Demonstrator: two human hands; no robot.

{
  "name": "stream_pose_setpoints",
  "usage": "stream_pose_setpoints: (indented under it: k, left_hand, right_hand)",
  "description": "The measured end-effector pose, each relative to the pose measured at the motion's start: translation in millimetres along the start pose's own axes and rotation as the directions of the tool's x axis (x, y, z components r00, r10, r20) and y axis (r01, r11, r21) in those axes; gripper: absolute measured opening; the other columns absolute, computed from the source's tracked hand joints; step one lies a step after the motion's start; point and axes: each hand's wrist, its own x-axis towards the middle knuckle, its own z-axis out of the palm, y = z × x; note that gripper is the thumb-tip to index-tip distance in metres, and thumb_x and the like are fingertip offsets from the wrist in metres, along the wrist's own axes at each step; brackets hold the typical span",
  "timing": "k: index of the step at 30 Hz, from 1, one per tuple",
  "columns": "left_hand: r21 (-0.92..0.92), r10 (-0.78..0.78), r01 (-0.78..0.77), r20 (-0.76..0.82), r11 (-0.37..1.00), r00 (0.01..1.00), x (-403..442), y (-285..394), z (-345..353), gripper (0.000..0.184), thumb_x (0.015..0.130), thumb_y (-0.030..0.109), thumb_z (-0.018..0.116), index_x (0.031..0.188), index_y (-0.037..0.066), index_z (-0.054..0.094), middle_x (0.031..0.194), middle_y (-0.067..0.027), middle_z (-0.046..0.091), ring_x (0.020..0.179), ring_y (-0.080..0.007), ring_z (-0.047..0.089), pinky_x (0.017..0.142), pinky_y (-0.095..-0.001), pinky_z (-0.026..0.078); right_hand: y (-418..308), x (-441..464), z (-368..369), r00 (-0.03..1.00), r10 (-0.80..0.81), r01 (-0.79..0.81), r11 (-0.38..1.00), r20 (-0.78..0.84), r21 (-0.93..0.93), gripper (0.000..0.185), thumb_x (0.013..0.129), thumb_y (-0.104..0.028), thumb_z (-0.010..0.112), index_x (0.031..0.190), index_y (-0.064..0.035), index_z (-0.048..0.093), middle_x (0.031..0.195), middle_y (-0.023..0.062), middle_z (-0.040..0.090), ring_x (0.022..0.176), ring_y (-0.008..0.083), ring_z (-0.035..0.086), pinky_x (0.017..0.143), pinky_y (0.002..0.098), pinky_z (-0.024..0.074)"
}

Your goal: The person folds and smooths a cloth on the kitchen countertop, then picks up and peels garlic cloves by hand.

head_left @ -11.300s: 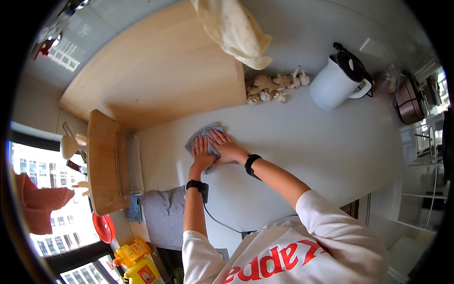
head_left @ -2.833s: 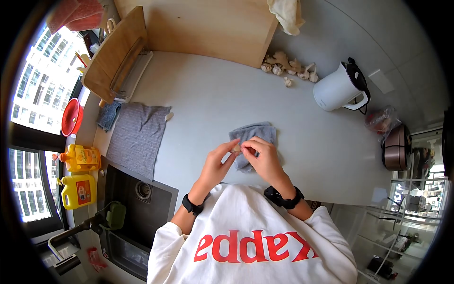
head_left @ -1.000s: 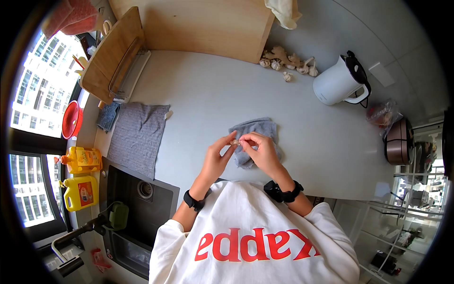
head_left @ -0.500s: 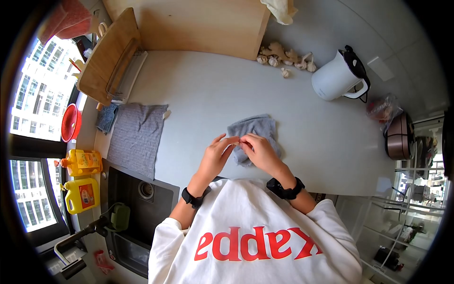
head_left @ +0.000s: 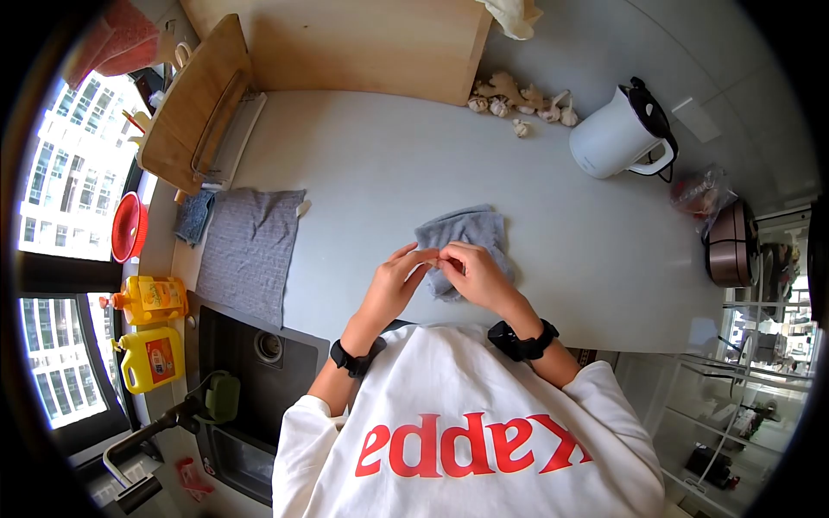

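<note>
My left hand (head_left: 395, 281) and my right hand (head_left: 475, 272) meet at the fingertips above a crumpled grey cloth (head_left: 475, 226) on the counter. The fingers of both are pinched together. Between them shows a tiny pale bit, mostly covered by the fingers and too small to name. The cloth lies beneath and just beyond my right hand, partly hidden by it.
Garlic bulbs and ginger (head_left: 518, 97) lie at the back by the wall, near a white kettle (head_left: 609, 138). On the left are a flat grey cloth (head_left: 250, 246), a dark sink (head_left: 285, 371), yellow bottles (head_left: 151, 358) and a wooden board (head_left: 199, 108). A brown appliance (head_left: 730, 246) stands right.
My view has shifted very slightly. Both hands stay pinched together in nearly the same place, with only slight finger movement.
</note>
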Motion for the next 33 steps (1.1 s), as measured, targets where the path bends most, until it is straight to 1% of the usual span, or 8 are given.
stream_pose_setpoints:
  k: [5, 11, 17, 20, 24, 26, 29, 33]
  left_hand:
    - [-0.009, 0.006, -0.006, 0.002, 1.0, 1.0, -0.2, -1.0, -0.7, 0.018, 0.081, -0.004, 0.054, 0.099, 0.0, 0.058, 0.093, -0.0108, 0.065, 0.085, -0.028, 0.063, 0.1, -0.0434, 0.035]
    - [0.021, 0.052, -0.052, 0.009, 0.998, 0.999, 1.9, -1.7, 0.2, 0.016, 0.081, -0.004, 0.056, 0.097, 0.0, 0.058, 0.093, -0.0102, 0.065, 0.084, -0.0279, 0.063, 0.1, -0.0441, 0.036]
    - [0.05, 0.104, -0.103, -0.016, 0.993, 0.994, 3.1, 0.2, 2.0, 0.017, 0.079, -0.005, 0.058, 0.095, 0.0, 0.058, 0.093, -0.0102, 0.066, 0.083, -0.0275, 0.064, 0.099, -0.044, 0.038]
    - [0.003, 0.07, -0.07, -0.088, 0.998, 0.994, 3.1, 6.1, 4.9, 0.018, 0.078, -0.007, 0.059, 0.094, 0.001, 0.057, 0.095, -0.0102, 0.066, 0.084, -0.0266, 0.064, 0.098, -0.0438, 0.038]
    - [0.019, 0.107, -0.106, -0.152, 0.994, 0.983, 4.3, 10.5, 3.4, 0.021, 0.077, -0.01, 0.058, 0.094, 0.002, 0.054, 0.098, -0.0103, 0.066, 0.09, -0.0254, 0.064, 0.098, -0.0439, 0.037]
    - [-0.008, 0.082, -0.085, -0.183, 0.996, 0.98, 1.8, 6.4, 5.5, 0.018, 0.078, -0.008, 0.058, 0.092, 0.003, 0.054, 0.095, -0.0088, 0.066, 0.094, -0.0248, 0.063, 0.098, -0.0437, 0.037]
    - [-0.018, 0.089, -0.094, -0.204, 0.995, 0.975, 0.0, 5.4, 7.4, 0.017, 0.078, -0.008, 0.058, 0.09, 0.004, 0.053, 0.092, -0.0072, 0.066, 0.098, -0.0248, 0.062, 0.097, -0.0436, 0.038]
    - [-0.021, 0.098, -0.105, -0.221, 0.994, 0.97, 0.4, 6.9, 6.9, 0.018, 0.078, -0.009, 0.058, 0.089, 0.005, 0.052, 0.089, -0.0057, 0.066, 0.102, -0.025, 0.06, 0.097, -0.0437, 0.038]
  right_hand:
    - [1.4, -0.4, -0.8, 0.997, 0.068, -0.073, 0.985, 0.039, 0.156, 0.007, 0.082, -0.003, 0.054, 0.077, 0.002, 0.055, 0.069, 0.003, 0.055, 0.061, 0.007, 0.046, 0.054, 0.0228, 0.0383]
    - [3.3, -2.8, -1.2, 0.978, 0.186, -0.206, 0.939, 0.1, 0.274, 0.009, 0.084, -0.005, 0.053, 0.078, 0.0016, 0.055, 0.071, -0.0018, 0.053, 0.064, 0.0035, 0.044, 0.056, 0.02, 0.0376]
    - [22.0, -2.2, -2.3, 0.976, 0.119, -0.187, 0.888, 0.183, 0.421, 0.01, 0.087, -0.008, 0.051, 0.082, 0.0001, 0.054, 0.075, -0.0044, 0.051, 0.067, 0.0017, 0.042, 0.059, 0.0182, 0.0372]
    - [5.8, -0.9, -6.6, 0.985, 0.106, -0.163, 0.824, 0.134, 0.542, 0.014, 0.087, -0.01, 0.053, 0.077, -0.0005, 0.052, 0.069, -0.0037, 0.05, 0.065, 0.0017, 0.042, 0.056, 0.0192, 0.036]
    - [-9.9, -1.6, -13.3, 0.982, 0.126, -0.176, 0.874, 0.139, 0.453, 0.013, 0.089, -0.012, 0.052, 0.084, 0.0, 0.054, 0.074, -0.0036, 0.051, 0.068, 0.002, 0.043, 0.059, 0.0191, 0.0381]
    - [-12.6, -3.1, -14.3, 0.981, 0.125, -0.175, 0.896, 0.147, 0.407, 0.012, 0.09, -0.011, 0.05, 0.089, 0.0003, 0.055, 0.079, -0.004, 0.052, 0.07, 0.0022, 0.044, 0.062, 0.0185, 0.0393]
    - [-15.8, -3.5, -10.7, 0.994, 0.095, -0.112, 0.898, 0.06, 0.425, 0.015, 0.088, -0.012, 0.053, 0.087, 0.002, 0.056, 0.071, -0.0016, 0.053, 0.066, 0.0045, 0.046, 0.06, 0.021, 0.0406]
    - [-19.4, -3.8, -9.1, 0.999, 0.037, -0.031, 0.945, -0.01, 0.327, 0.013, 0.087, -0.011, 0.054, 0.086, 0.0022, 0.057, 0.071, 0.0026, 0.057, 0.064, 0.0079, 0.05, 0.059, 0.0232, 0.0424]
